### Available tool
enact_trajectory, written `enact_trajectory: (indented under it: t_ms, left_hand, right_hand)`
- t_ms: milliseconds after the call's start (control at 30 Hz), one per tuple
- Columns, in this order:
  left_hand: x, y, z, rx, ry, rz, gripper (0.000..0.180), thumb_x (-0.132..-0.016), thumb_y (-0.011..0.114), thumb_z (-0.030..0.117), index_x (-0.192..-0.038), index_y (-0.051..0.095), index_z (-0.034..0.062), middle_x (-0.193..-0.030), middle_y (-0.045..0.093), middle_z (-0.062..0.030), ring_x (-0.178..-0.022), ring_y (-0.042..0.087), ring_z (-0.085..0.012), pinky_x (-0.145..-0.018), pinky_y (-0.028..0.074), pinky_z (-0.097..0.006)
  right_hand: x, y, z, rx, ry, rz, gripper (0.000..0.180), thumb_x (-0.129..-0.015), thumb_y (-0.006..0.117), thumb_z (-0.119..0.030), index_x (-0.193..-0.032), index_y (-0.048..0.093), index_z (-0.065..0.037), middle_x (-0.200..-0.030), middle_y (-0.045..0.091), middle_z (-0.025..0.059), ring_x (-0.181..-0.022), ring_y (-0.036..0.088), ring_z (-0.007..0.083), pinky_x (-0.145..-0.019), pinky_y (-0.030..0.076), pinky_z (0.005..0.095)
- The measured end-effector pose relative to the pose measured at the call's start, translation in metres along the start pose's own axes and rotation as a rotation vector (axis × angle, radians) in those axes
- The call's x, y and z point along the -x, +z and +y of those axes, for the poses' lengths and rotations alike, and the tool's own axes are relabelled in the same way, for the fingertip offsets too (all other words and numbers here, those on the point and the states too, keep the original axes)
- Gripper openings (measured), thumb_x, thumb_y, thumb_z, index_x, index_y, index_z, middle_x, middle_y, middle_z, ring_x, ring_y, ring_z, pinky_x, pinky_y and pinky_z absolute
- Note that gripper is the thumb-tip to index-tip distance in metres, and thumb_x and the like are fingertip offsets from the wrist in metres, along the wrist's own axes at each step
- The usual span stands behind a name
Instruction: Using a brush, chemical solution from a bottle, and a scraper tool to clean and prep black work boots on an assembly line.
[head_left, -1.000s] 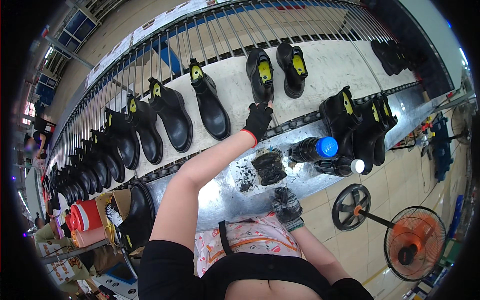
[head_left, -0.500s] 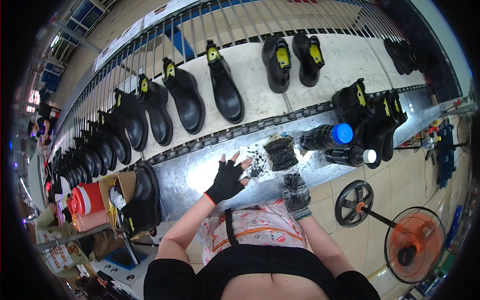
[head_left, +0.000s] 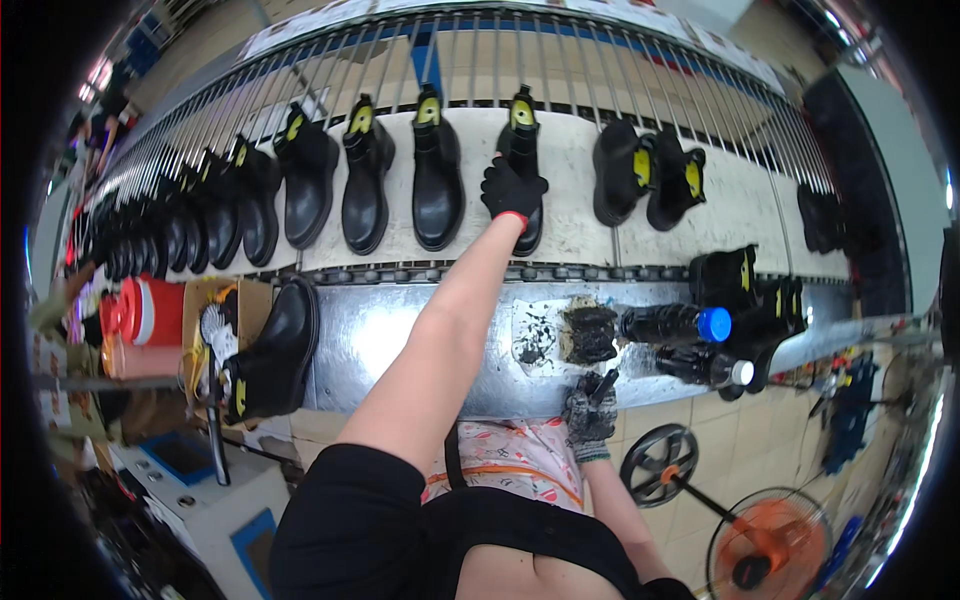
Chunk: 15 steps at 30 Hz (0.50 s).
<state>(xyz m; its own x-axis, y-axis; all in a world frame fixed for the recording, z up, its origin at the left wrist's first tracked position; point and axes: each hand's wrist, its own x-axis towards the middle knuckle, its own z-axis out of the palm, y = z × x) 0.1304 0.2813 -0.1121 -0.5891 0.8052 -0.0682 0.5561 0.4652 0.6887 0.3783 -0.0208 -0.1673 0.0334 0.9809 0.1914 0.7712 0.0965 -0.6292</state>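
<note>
My left hand (head_left: 514, 190), in a black fingerless glove with a red cuff, reaches across to the raised belt. Its fingers close round a black ankle boot (head_left: 521, 148) with a yellow lining label, which stands toe toward me. Close to my apron at the table's front edge, my right hand (head_left: 591, 412) wears a grey, black-smeared glove with its fingers curled. A narrow dark piece sticks up from it; whether it is a finger or a held thing is unclear. Beyond it lie a blackened pad (head_left: 588, 335) and a white sheet with black smears (head_left: 533, 338).
Boots line the belt (head_left: 388, 238) leftward, with a pair (head_left: 622, 180) to the right. On the metal table (head_left: 440, 375) are a blue-capped bottle (head_left: 660, 323), a white-capped bottle (head_left: 700, 367), boots at right and a boot (head_left: 275, 345) at left. A fan (head_left: 770, 550) stands lower right.
My left hand has gone from above the table, fingers spread, up to the belt and onto a boot. My right hand stays near the table edge. The whole view has turned and shifted.
</note>
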Motion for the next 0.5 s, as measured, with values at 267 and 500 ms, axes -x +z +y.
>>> enact_trajectory:
  t_ms: [267, 500]
  left_hand:
    - [0.018, -0.06, -0.039, 0.42, 0.109, -0.308, 0.064, -0.058, 0.071, 0.036, -0.111, 0.054, 0.0049, -0.101, 0.063, -0.0193, -0.097, 0.061, -0.0324, -0.084, 0.047, -0.038]
    - [0.187, -0.178, -0.09, 0.219, 0.125, -0.142, 0.056, -0.065, 0.068, 0.022, -0.115, 0.052, 0.003, -0.099, 0.059, -0.0176, -0.091, 0.055, -0.0348, -0.08, 0.044, -0.042]
  right_hand:
    - [0.006, 0.015, 0.03, -0.236, 0.214, -0.084, 0.03, -0.078, 0.06, -0.027, -0.097, 0.058, -0.004, -0.08, 0.058, 0.0125, -0.074, 0.056, 0.028, -0.066, 0.043, 0.0399]
    - [0.0, -0.002, 0.019, -0.616, 0.274, -0.176, 0.025, -0.085, 0.056, 0.0, -0.108, 0.049, -0.004, -0.097, 0.059, 0.0058, -0.075, 0.057, 0.0142, -0.061, 0.048, 0.0267]
